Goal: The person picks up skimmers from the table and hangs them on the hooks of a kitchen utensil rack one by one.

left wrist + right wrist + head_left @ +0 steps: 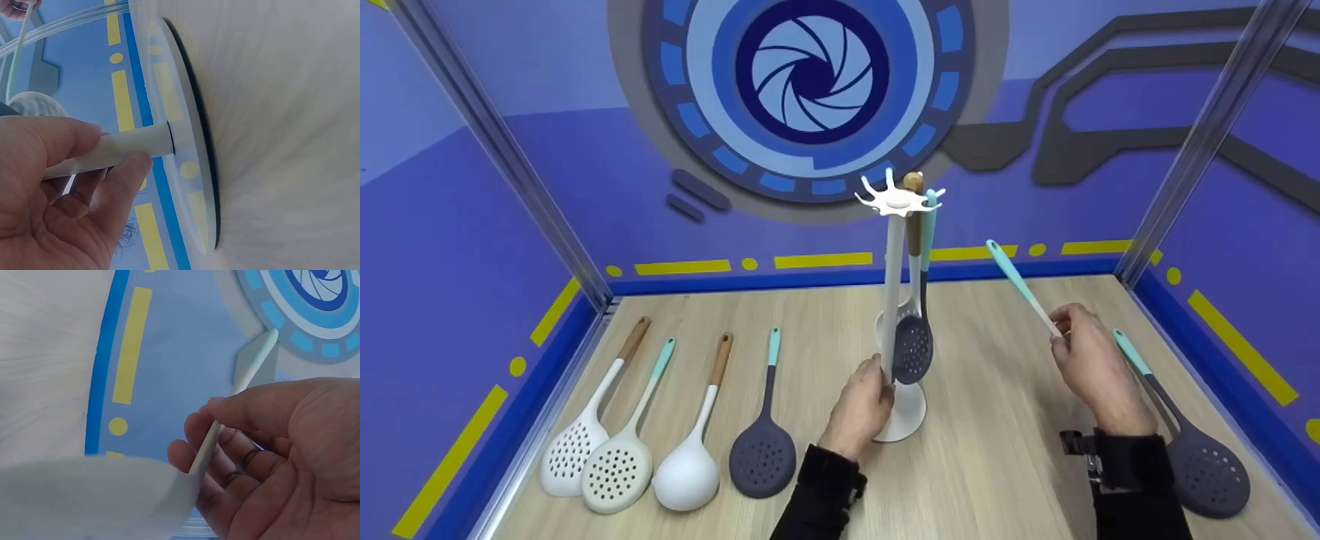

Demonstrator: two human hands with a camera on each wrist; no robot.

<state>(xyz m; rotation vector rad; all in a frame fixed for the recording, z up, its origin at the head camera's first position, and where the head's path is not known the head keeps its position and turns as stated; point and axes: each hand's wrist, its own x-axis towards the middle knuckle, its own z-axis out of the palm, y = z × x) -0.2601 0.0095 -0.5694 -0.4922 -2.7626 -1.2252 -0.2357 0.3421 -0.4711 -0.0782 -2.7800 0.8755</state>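
Note:
My left hand [861,409] grips the white pole of a utensil stand [893,292] low down, just above its round base [185,135]. Thumb and fingers wrap the pole in the left wrist view. Hooks [897,199] ring the stand's top. A dark perforated spoon [913,349] with a mint handle hangs there, beside a wooden-handled white utensil [914,236] whose head is partly hidden. Right of the stand, my right hand [1099,367] pinches a mint-handled ladle [1020,281] by its pale shaft, handle end up. Its pale bowl [95,495] shows in the right wrist view.
Left on the wooden table [975,465] lie a white skimmer [575,454], a cream skimmer [617,471], a white ladle [686,476] and a dark skimmer [763,454]. Another dark skimmer [1207,472] lies by my right wrist. Blue panels [1222,247] enclose the table.

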